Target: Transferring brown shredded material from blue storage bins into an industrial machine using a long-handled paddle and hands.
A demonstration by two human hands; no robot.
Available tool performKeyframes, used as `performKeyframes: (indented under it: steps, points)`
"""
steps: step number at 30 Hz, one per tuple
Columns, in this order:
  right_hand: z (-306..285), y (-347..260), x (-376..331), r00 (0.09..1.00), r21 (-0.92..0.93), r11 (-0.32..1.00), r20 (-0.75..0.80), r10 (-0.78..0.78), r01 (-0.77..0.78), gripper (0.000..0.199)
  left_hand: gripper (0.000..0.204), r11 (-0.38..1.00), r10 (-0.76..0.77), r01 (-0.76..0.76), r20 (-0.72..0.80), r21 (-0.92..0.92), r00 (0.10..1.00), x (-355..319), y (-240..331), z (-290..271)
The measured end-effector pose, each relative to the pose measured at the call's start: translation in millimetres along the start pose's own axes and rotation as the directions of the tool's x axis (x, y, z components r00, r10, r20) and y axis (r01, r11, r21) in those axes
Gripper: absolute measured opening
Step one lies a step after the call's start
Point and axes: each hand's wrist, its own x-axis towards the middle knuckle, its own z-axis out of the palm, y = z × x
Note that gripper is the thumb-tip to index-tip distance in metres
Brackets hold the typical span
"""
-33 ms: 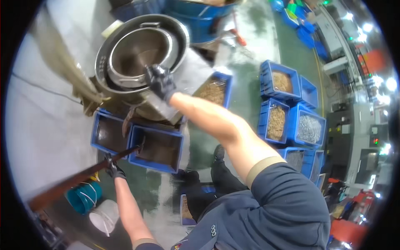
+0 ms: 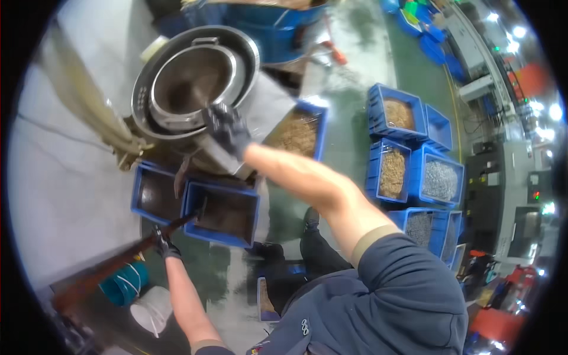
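Note:
A round metal pan [image 2: 223,62] with handles sits inside a larger steel bowl [image 2: 253,59]; brownish, blurred contents lie within. At the pan's near right rim, my right hand [image 2: 228,129] in a black glove has its fingers curled over the edge. My left hand [image 2: 167,245], also black-gloved, is closed around a long rusty-brown pole [image 2: 133,248]. The pole slants from the lower left up to a blue bin [image 2: 255,216], where its dark end hangs over the bin. Beside this bin stands another blue bin [image 2: 135,192] with a dark interior.
A teal bucket [image 2: 112,290] and a white bucket [image 2: 148,310] stand at lower left. Blue crates [image 2: 378,127] of tan and grey material line the right. A crate of tan material [image 2: 299,133] adjoins the stand. A blue drum [image 2: 281,35] is at the back.
The view has shifted slightly. My right hand sits a little nearer to me, still at the pan's rim. The pole has shifted slightly, with my left hand still on it.

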Motion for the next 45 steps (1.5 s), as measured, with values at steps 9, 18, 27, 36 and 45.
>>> performKeyframes:
  steps: [9,18,27,36,45]
  points:
    - [-370,180,-326,0.376,-0.598,0.557,0.411,0.83,-0.576,0.025,0.033,0.964,0.108,-0.156,-0.217,-0.214,0.97,-155,65,65]
    - [-609,181,-514,-0.194,-0.863,-0.061,0.044,0.98,-0.502,0.034,0.025,0.963,0.222,-0.22,0.002,0.155,0.975,-185,145,60]
    - [-593,201,-609,-0.703,-0.257,-0.655,0.267,0.659,-0.711,0.037,0.025,0.873,0.206,-0.324,0.327,0.364,0.922,-291,291,109]
    - [-559,225,-513,-0.5,0.07,-0.533,0.262,0.825,-0.843,0.03,0.021,0.881,0.247,-0.442,0.631,0.17,0.736,-354,313,146]
    - [-540,262,-451,-0.439,-0.048,-0.453,0.358,0.824,-0.89,0.032,0.024,0.622,0.373,-0.78,0.85,0.069,0.372,-365,264,265]
